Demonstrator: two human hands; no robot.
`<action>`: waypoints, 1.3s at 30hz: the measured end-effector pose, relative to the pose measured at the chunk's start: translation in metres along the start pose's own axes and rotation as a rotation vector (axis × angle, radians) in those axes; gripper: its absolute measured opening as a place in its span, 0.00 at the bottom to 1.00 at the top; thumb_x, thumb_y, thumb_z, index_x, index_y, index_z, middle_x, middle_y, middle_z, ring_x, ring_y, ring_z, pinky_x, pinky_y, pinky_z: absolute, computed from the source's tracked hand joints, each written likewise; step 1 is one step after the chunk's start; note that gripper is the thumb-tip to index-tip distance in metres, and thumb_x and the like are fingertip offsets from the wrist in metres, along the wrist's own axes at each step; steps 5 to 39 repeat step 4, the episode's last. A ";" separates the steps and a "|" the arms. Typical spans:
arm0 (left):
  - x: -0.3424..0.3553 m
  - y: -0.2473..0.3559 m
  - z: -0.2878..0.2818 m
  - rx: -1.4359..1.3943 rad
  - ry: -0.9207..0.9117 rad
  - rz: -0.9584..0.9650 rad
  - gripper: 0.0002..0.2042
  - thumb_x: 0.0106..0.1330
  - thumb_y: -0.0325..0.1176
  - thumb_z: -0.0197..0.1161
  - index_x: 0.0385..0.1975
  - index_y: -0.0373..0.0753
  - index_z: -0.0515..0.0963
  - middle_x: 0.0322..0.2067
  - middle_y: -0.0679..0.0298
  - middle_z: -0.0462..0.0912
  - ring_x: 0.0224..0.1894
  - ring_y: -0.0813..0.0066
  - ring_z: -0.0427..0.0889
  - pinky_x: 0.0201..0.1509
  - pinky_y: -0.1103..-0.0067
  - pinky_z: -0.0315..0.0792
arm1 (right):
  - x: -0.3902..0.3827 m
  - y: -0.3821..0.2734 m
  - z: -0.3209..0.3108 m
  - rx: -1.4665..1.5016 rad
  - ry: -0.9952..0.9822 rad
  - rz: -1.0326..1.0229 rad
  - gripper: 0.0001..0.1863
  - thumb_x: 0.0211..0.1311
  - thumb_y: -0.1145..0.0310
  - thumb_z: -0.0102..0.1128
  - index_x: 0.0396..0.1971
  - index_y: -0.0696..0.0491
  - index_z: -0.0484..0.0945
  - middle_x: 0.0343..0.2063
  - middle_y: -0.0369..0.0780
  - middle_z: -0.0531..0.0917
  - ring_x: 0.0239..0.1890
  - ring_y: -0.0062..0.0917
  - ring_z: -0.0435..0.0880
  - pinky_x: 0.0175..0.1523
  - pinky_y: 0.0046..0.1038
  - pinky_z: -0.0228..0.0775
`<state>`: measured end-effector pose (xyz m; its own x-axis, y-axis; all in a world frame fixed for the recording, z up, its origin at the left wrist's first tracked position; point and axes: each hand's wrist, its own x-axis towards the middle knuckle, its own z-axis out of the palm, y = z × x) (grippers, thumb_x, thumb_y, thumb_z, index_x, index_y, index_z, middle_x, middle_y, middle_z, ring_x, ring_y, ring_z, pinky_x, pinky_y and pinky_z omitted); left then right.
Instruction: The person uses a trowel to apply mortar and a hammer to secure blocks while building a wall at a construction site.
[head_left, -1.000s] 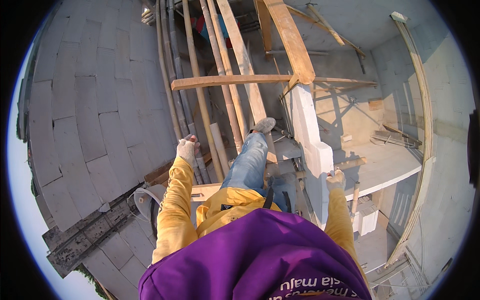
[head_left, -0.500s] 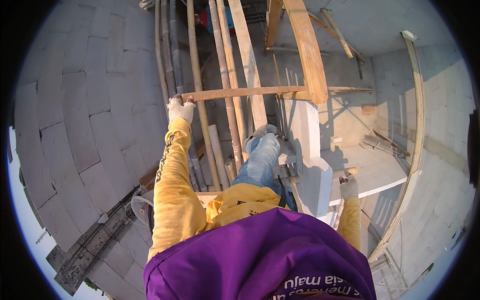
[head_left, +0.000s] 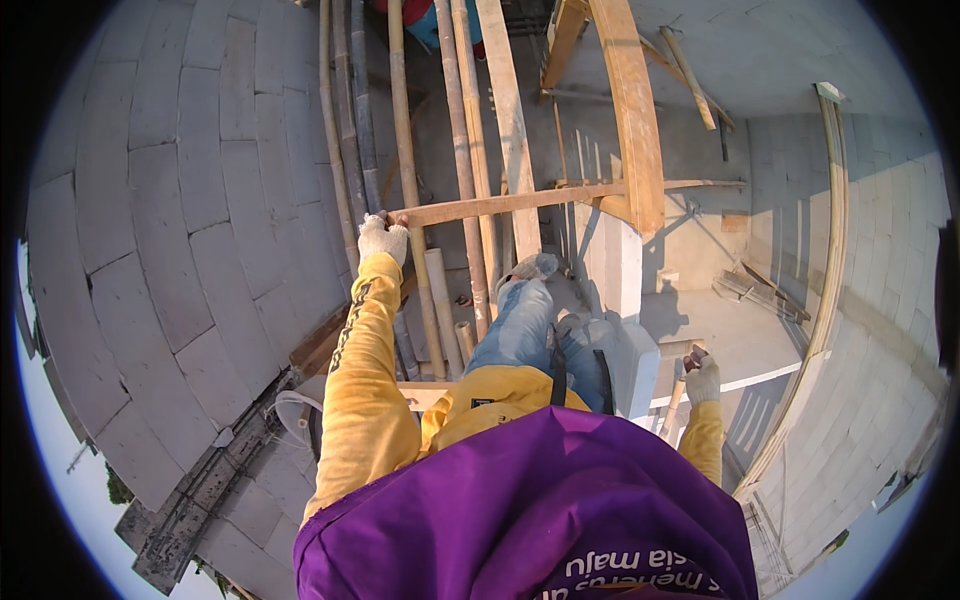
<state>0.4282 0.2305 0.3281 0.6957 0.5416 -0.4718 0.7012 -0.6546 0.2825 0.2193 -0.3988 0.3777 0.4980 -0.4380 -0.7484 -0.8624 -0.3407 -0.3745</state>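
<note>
- Left hand point(head_left: 382, 240), gloved, clenched around near end of wooden crossbar point(head_left: 520, 203).
- Crossbar's long axis runs left to right, away toward white block column point(head_left: 612, 265).
- Right hand point(head_left: 702, 378) low, well apart, grasping a thin wooden stick point(head_left: 676, 400).
- I log the left hand as nearer.

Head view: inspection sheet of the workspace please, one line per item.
Surface: grey concrete floor far below; person perched on scaffold.
Job's things: horizontal wooden crossbar; short wooden post.
Clutter: upright bamboo poles, long wooden planks, loose timber offcuts.
Hands: left hand, gloved, grips the crossbar end; right hand, gloved, grips the post top.
Cables: nothing seen.
Surroundings: pale block wall left, white block column, open sky at the rim.
</note>
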 end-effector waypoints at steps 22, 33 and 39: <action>0.008 -0.002 0.001 0.046 0.000 0.034 0.24 0.63 0.48 0.69 0.53 0.38 0.81 0.46 0.45 0.85 0.52 0.50 0.83 0.58 0.67 0.75 | -0.011 0.010 -0.006 -0.100 -0.028 0.001 0.32 0.57 0.90 0.39 0.64 0.66 0.67 0.58 0.53 0.75 0.60 0.31 0.78 0.61 0.25 0.75; 0.008 -0.002 0.001 0.046 0.000 0.034 0.24 0.63 0.48 0.69 0.53 0.38 0.81 0.46 0.45 0.85 0.52 0.50 0.83 0.58 0.67 0.75 | -0.011 0.010 -0.006 -0.100 -0.028 0.001 0.32 0.57 0.90 0.39 0.64 0.66 0.67 0.58 0.53 0.75 0.60 0.31 0.78 0.61 0.25 0.75; 0.008 -0.002 0.001 0.046 0.000 0.034 0.24 0.63 0.48 0.69 0.53 0.38 0.81 0.46 0.45 0.85 0.52 0.50 0.83 0.58 0.67 0.75 | -0.011 0.010 -0.006 -0.100 -0.028 0.001 0.32 0.57 0.90 0.39 0.64 0.66 0.67 0.58 0.53 0.75 0.60 0.31 0.78 0.61 0.25 0.75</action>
